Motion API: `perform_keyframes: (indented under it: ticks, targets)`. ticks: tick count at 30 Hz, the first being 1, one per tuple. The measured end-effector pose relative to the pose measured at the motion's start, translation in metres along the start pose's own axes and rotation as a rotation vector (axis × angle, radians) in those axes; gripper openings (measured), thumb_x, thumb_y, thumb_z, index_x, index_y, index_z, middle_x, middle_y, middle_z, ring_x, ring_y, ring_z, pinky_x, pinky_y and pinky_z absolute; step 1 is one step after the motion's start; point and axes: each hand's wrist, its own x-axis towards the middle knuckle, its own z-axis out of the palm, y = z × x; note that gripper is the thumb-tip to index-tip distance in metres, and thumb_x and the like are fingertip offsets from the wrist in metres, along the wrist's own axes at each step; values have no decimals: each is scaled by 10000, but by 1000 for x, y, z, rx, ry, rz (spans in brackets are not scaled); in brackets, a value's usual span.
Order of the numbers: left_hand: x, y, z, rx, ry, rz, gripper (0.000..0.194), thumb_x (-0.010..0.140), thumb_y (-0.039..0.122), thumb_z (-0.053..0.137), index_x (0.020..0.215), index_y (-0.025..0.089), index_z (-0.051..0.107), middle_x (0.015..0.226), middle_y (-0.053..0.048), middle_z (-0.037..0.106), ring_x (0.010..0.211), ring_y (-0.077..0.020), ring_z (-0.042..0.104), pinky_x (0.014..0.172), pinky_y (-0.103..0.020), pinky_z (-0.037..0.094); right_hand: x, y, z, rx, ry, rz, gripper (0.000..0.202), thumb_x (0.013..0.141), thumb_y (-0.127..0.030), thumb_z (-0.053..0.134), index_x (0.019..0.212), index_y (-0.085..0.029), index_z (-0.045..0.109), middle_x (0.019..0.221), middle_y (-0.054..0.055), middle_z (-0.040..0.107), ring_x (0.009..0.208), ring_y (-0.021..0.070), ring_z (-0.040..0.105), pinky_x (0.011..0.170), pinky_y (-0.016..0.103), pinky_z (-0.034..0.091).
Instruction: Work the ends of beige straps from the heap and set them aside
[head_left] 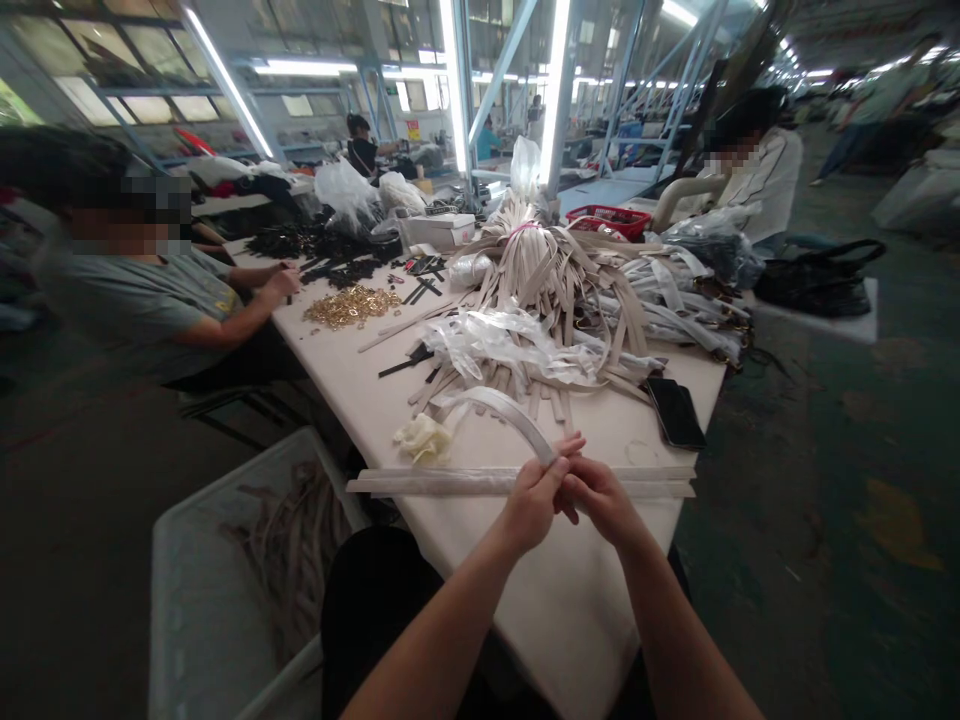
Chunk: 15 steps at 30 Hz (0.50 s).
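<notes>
A pale strap (514, 412) in clear wrapping arches up and leftward from my left hand (531, 500), whose thumb and fingers are closed on its end. My right hand (600, 495) meets the left one at that end, its fingers pressed together; what lies between them is hidden. Beneath both hands, flat straps (450, 482) lie across the table (555, 600), reaching out on either side. Crumpled yellowish material (422, 439) rests left of the arched strap. Beyond it are clear plastic wrapping (510, 345) and a large bundle of beige straps (529, 265).
A phone (676, 412) lies at the table's right edge. Gold-coloured metal pieces (351, 306) and black straps (330, 245) are at the left, near a seated person's hands (279, 283). A white bin (225, 590) holding straps stands lower left. Another person sits back right.
</notes>
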Motion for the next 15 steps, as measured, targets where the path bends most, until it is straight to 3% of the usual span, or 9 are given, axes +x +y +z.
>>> perform_keyframes:
  ticks: [3,5,10,15]
  targets:
    - [11,18,-14,-190,-47,-31,476,892,371,581,1304,133,602,1201,-180,680,972,-285,684,744,-351,560,-2,-3,-4,-41,-6,2,343,944,-410,600,729,-149,656,587,16,602,452,97,489,443,223,347]
    - [27,34,-36,-320,57,-5,401,915,343,552,1226,96,613,1092,-185,716,940,-281,700,838,-398,544,-4,-3,-9,-37,-2,26,337,930,-389,625,699,-146,655,578,16,607,445,91,481,438,218,333]
    - [87,78,-131,-494,460,20,178,955,192,474,1004,97,616,861,-124,731,714,-196,700,741,-355,570,-18,-3,-27,-14,7,72,303,888,-387,663,715,-139,682,543,14,607,422,87,465,406,207,302]
    - [122,106,-221,-460,730,10,203,999,171,389,888,140,557,763,-74,690,647,-160,680,669,-311,564,-27,-11,-41,-7,14,88,322,865,-407,671,686,-140,673,506,7,586,401,85,444,396,208,284]
